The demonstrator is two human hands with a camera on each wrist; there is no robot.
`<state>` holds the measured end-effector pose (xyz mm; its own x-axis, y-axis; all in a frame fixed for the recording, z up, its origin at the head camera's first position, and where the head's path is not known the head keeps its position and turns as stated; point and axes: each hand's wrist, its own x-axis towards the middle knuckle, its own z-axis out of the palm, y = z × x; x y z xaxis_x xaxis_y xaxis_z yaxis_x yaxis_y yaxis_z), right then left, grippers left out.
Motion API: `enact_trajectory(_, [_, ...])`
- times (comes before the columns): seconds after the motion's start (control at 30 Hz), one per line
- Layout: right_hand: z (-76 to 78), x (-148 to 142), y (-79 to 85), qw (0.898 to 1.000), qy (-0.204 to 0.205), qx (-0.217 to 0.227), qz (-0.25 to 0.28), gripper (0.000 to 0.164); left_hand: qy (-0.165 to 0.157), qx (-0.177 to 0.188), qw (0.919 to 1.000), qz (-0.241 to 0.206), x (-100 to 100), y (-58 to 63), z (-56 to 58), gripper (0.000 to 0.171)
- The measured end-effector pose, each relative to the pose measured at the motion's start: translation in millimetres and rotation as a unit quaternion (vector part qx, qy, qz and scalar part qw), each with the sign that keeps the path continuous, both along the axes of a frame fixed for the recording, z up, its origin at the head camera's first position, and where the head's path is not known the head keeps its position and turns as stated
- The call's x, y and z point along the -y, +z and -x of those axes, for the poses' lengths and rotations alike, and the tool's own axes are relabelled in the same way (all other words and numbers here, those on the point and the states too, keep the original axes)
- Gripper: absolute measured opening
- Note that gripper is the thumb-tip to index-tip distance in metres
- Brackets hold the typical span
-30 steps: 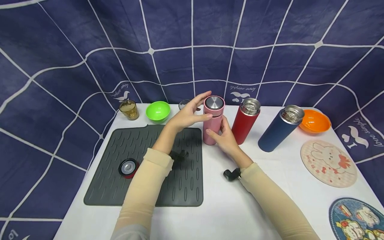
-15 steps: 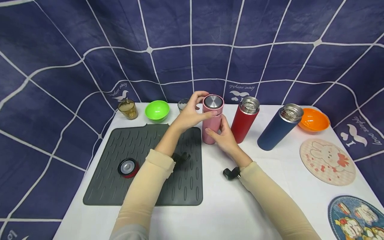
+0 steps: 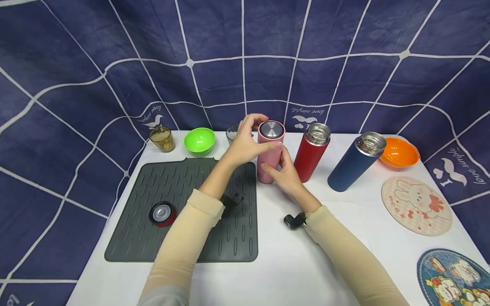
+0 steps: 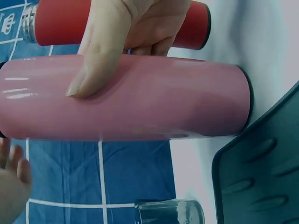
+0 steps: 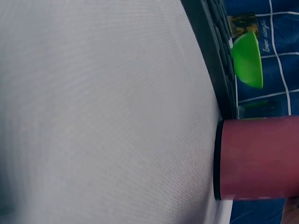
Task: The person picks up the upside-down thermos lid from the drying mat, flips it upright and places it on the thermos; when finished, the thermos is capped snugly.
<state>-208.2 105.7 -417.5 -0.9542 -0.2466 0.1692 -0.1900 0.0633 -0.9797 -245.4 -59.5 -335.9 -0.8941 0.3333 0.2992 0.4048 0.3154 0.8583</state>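
A pink thermos [image 3: 268,163] with a silver-topped lid [image 3: 272,130] stands upright on the white table, beside the grey mat's right edge. Around the lid curls my left hand [image 3: 246,146], its thumb across the near side and its fingers toward the back. Lower down, my right hand [image 3: 288,177] grips the thermos body, the thumb in front. The left wrist view shows that thumb [image 4: 96,70] lying on the pink side, while fingers of my left hand [image 4: 11,182] appear at the lower left. The seam under the lid is hidden by my left thumb.
Right of the thermos stand a lidless red thermos [image 3: 311,153] and a lidless blue thermos [image 3: 356,163]. An orange bowl [image 3: 400,153] and two round mats lie farther right. The grey mat [image 3: 229,238] bears a red-and-black lid [image 3: 162,213]. Behind it are a green bowl [image 3: 200,140] and two glasses.
My left thumb has slid rightward across the front of the lid, and the left hand has turned slightly with it. My right hand keeps its grip, and the thermos stays in place.
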Motion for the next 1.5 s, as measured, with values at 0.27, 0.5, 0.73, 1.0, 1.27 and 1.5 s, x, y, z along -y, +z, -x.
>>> enact_trajectory(0.27, [-0.6, -1.6, -0.7, 1.000, 0.000, -0.003, 0.000, 0.078, -0.055, 0.052, 0.9964, -0.037, -1.6, 7.6, -3.5, 0.067])
enact_trajectory(0.5, [0.4, -1.7, -0.2, 1.000, 0.001, -0.003, 0.000, 0.077, -0.027, 0.047, 0.9977, -0.040, -7.0, 26.1, -20.6, 0.061])
enact_trajectory(0.73, [1.3, -2.4, -1.1, 1.000, 0.005, -0.009, -0.001, 0.077, -0.021, 0.056, 0.9981, -0.017, -11.9, 29.2, -24.4, 0.073])
enact_trajectory(1.0, [1.4, -2.1, -1.4, 1.000, 0.001, 0.005, -0.002, 0.078, -0.067, 0.068, 0.9938, -0.056, -5.0, 27.9, -19.4, 0.073])
enact_trajectory(1.27, [3.0, -2.9, -2.9, 1.000, 0.001, 0.002, -0.004, 0.076, -0.025, 0.011, 0.9996, -0.009, -6.8, 1.7, 0.3, 0.069])
enact_trajectory(1.5, [2.6, -2.0, -2.1, 1.000, 0.002, 0.001, -0.003, 0.076, -0.040, 0.038, 0.9984, -0.016, -3.1, -2.4, 2.8, 0.074])
